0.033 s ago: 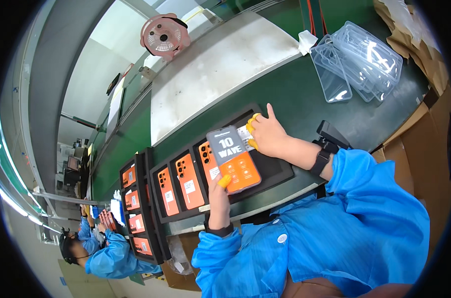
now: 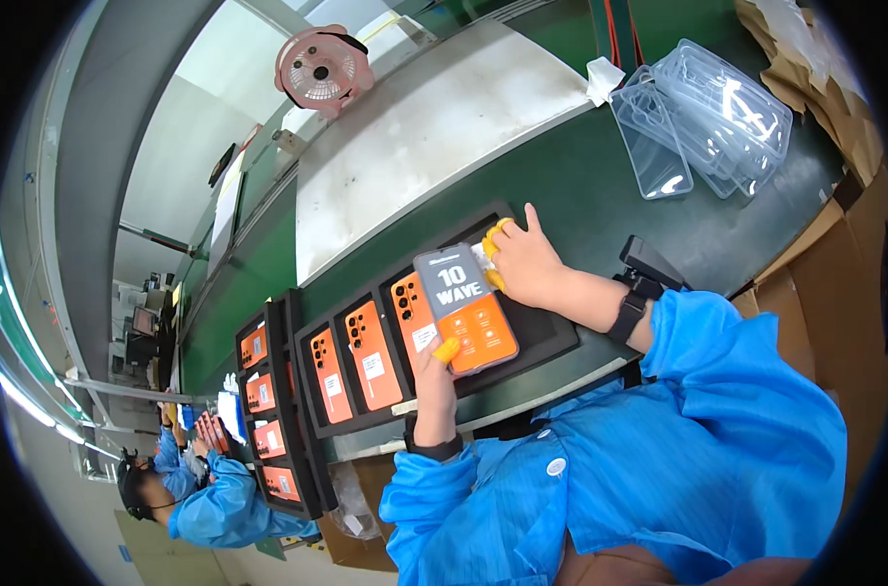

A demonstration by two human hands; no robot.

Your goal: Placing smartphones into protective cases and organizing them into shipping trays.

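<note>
My left hand point(image 2: 434, 396) grips a smartphone point(image 2: 475, 327) by its lower left edge, a yellow cot on the thumb. The phone's face, covered in a printed grey and orange film, is tilted toward me over a black foam tray point(image 2: 549, 337). My right hand point(image 2: 530, 266), with yellow finger cots, has its fingers closed at a small white printed piece point(image 2: 482, 255) beside the phone's upper right edge; one bare finger sticks out. What those fingers hold is partly hidden. Orange phones point(image 2: 368, 356) lie back up in the tray, with white labels.
Another black tray point(image 2: 305, 479) of orange phones stands at the left. Clear plastic cases point(image 2: 722, 117) are piled far right near a cardboard box point(image 2: 820, 293). A pale board point(image 2: 415, 127) and pink fan point(image 2: 322, 70) lie beyond. A co-worker in blue point(image 2: 219, 503) sits far left.
The phone has shifted slightly to the right along with my left hand, covering more of the white piece. My right hand has barely moved.
</note>
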